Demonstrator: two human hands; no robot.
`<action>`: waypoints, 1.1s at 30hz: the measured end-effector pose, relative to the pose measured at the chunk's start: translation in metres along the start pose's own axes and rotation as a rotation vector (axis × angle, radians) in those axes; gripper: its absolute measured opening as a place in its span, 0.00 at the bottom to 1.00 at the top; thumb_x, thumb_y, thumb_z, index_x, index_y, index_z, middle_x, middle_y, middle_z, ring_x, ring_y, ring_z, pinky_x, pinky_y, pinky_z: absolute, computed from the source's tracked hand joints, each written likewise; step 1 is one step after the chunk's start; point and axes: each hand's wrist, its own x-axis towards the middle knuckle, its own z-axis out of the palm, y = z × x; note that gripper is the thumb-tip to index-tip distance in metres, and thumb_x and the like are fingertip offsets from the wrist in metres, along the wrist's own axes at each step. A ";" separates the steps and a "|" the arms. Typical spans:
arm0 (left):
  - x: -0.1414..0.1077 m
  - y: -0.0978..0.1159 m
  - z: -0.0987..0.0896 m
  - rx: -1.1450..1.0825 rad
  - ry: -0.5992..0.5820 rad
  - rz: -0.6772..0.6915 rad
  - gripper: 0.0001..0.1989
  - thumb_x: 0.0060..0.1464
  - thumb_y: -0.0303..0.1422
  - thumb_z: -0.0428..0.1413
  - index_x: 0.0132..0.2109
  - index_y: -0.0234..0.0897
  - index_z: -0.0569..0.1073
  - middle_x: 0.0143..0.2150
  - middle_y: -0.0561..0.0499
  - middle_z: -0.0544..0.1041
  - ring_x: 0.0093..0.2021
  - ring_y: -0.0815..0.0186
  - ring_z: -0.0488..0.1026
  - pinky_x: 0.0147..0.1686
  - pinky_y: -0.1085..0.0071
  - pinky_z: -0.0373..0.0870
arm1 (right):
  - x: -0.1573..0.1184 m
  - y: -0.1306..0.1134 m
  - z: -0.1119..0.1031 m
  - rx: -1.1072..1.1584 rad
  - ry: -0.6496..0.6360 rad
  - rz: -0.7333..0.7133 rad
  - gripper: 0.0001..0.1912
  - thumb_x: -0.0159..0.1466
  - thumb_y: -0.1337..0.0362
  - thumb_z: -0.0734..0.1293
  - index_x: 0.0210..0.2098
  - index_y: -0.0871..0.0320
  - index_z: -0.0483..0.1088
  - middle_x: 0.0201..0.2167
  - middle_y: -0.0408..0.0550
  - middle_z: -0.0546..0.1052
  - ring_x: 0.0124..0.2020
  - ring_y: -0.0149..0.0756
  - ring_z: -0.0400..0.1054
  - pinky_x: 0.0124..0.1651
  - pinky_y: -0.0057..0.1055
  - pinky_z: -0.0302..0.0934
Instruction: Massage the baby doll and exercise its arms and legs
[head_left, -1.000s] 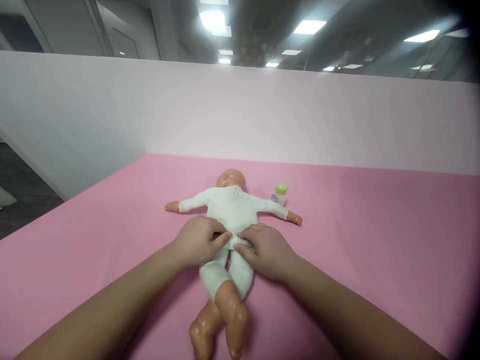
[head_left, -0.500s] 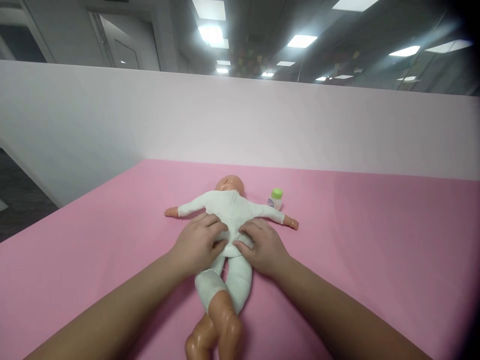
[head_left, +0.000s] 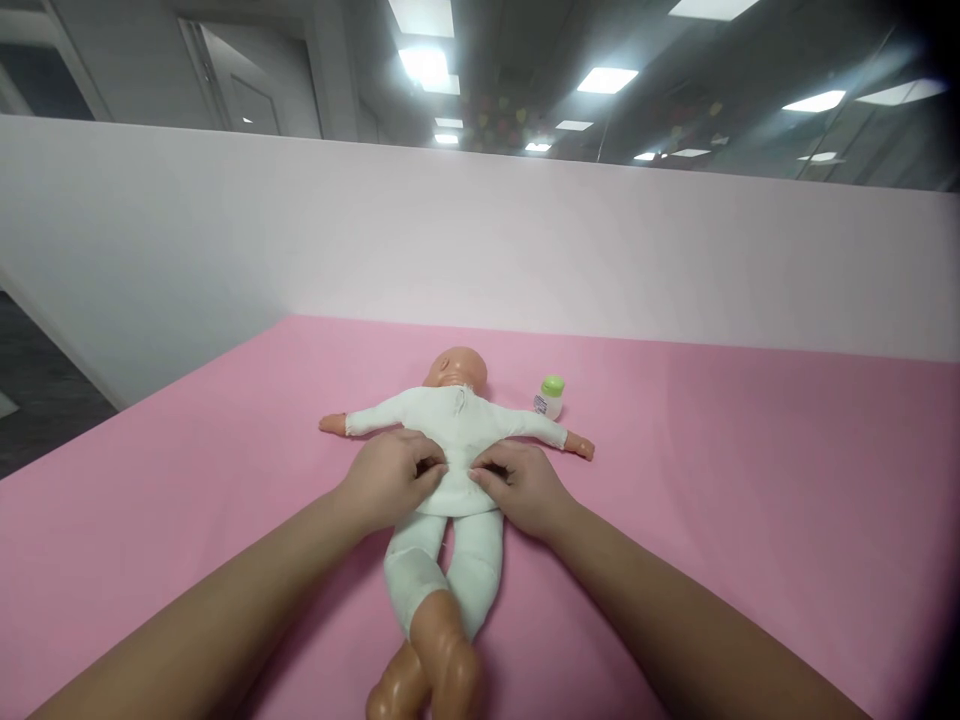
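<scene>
A baby doll (head_left: 457,490) in a white cloth suit lies on the pink surface, its back up, arms spread and lower legs crossed. My left hand (head_left: 394,480) rests at the left side of the doll's lower back, thumb and fingertips nearly together on the cloth. On the right side of the lower back, my right hand (head_left: 525,488) has its thumb and fingers in a similar pinch. Whether cloth is caught between the fingertips of either hand is too small to tell.
A small jar (head_left: 550,398) with a green lid stands beyond the doll's right-hand arm. The pink surface (head_left: 750,480) ends at a white wall (head_left: 525,240) at the back and left. Doors and ceiling lights show above.
The thumbs and fingertips of both hands have drawn closer together at the doll's lower back. The doll's head and left-hand arm have shifted slightly left.
</scene>
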 end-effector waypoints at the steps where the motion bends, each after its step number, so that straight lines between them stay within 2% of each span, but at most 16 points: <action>1: 0.000 0.000 0.001 0.044 0.036 0.055 0.06 0.60 0.34 0.57 0.38 0.40 0.79 0.37 0.50 0.79 0.40 0.59 0.74 0.40 0.62 0.67 | 0.000 0.001 0.001 -0.013 0.041 -0.012 0.01 0.66 0.64 0.72 0.36 0.52 0.78 0.36 0.42 0.80 0.40 0.39 0.74 0.47 0.37 0.67; 3: -0.001 0.002 0.002 0.154 0.093 0.137 0.09 0.59 0.32 0.57 0.45 0.39 0.79 0.44 0.47 0.78 0.47 0.55 0.73 0.48 0.58 0.68 | -0.001 0.003 0.002 -0.065 0.111 -0.045 0.07 0.63 0.64 0.75 0.41 0.53 0.77 0.41 0.44 0.80 0.45 0.42 0.73 0.52 0.40 0.67; 5: -0.001 0.002 0.004 0.212 0.103 0.152 0.14 0.59 0.31 0.56 0.52 0.39 0.78 0.49 0.45 0.77 0.52 0.53 0.72 0.53 0.55 0.67 | -0.002 0.005 0.003 -0.122 0.132 -0.059 0.16 0.62 0.62 0.76 0.49 0.55 0.76 0.48 0.47 0.80 0.53 0.45 0.71 0.59 0.43 0.64; 8: 0.000 -0.001 0.006 0.206 0.011 0.111 0.16 0.61 0.32 0.54 0.54 0.38 0.77 0.51 0.45 0.78 0.51 0.53 0.73 0.53 0.55 0.69 | -0.002 0.005 0.004 -0.166 0.035 -0.013 0.20 0.66 0.60 0.72 0.57 0.55 0.75 0.55 0.49 0.78 0.59 0.47 0.69 0.64 0.47 0.61; 12: 0.005 -0.006 0.007 0.187 -0.071 0.070 0.15 0.62 0.33 0.53 0.53 0.39 0.78 0.50 0.46 0.80 0.50 0.53 0.76 0.51 0.55 0.70 | -0.001 0.005 0.003 -0.177 -0.082 0.026 0.18 0.70 0.58 0.68 0.57 0.54 0.76 0.56 0.49 0.79 0.59 0.47 0.71 0.64 0.46 0.62; 17: 0.004 -0.001 0.005 0.232 -0.051 0.116 0.14 0.61 0.33 0.54 0.52 0.38 0.78 0.48 0.45 0.79 0.50 0.52 0.74 0.52 0.53 0.70 | -0.002 0.005 0.003 -0.197 -0.040 -0.016 0.19 0.68 0.59 0.69 0.58 0.56 0.76 0.56 0.50 0.79 0.59 0.47 0.70 0.65 0.46 0.62; 19: 0.002 0.003 0.005 0.283 0.000 0.166 0.15 0.61 0.32 0.54 0.53 0.37 0.76 0.50 0.42 0.77 0.53 0.50 0.72 0.55 0.51 0.68 | -0.002 0.006 0.003 -0.204 0.007 -0.027 0.21 0.66 0.60 0.71 0.58 0.56 0.76 0.56 0.51 0.78 0.60 0.47 0.69 0.66 0.46 0.61; 22: -0.001 0.002 0.008 0.301 0.057 0.209 0.21 0.60 0.30 0.54 0.60 0.34 0.72 0.60 0.39 0.73 0.61 0.48 0.67 0.62 0.50 0.64 | -0.003 0.008 0.006 -0.227 0.090 -0.017 0.26 0.64 0.61 0.73 0.60 0.59 0.74 0.58 0.53 0.77 0.62 0.50 0.67 0.67 0.47 0.60; 25: -0.001 -0.006 0.013 0.239 0.003 0.188 0.24 0.63 0.32 0.53 0.65 0.33 0.69 0.66 0.37 0.69 0.65 0.47 0.66 0.64 0.49 0.62 | -0.001 0.011 0.008 -0.242 0.078 0.014 0.28 0.66 0.59 0.71 0.63 0.61 0.71 0.62 0.56 0.74 0.65 0.51 0.65 0.69 0.50 0.58; 29: 0.003 -0.012 0.010 0.136 -0.082 0.090 0.24 0.63 0.35 0.54 0.64 0.33 0.72 0.65 0.39 0.72 0.63 0.47 0.69 0.62 0.50 0.65 | 0.002 0.010 0.005 -0.183 -0.051 0.054 0.25 0.67 0.59 0.68 0.63 0.58 0.72 0.62 0.53 0.75 0.65 0.49 0.65 0.69 0.50 0.58; 33: 0.005 -0.006 -0.002 0.019 -0.103 0.025 0.21 0.62 0.41 0.56 0.57 0.37 0.78 0.55 0.45 0.80 0.53 0.51 0.76 0.52 0.57 0.70 | 0.003 0.004 -0.005 -0.106 -0.067 0.102 0.25 0.64 0.57 0.72 0.60 0.55 0.75 0.59 0.51 0.77 0.62 0.49 0.69 0.66 0.49 0.62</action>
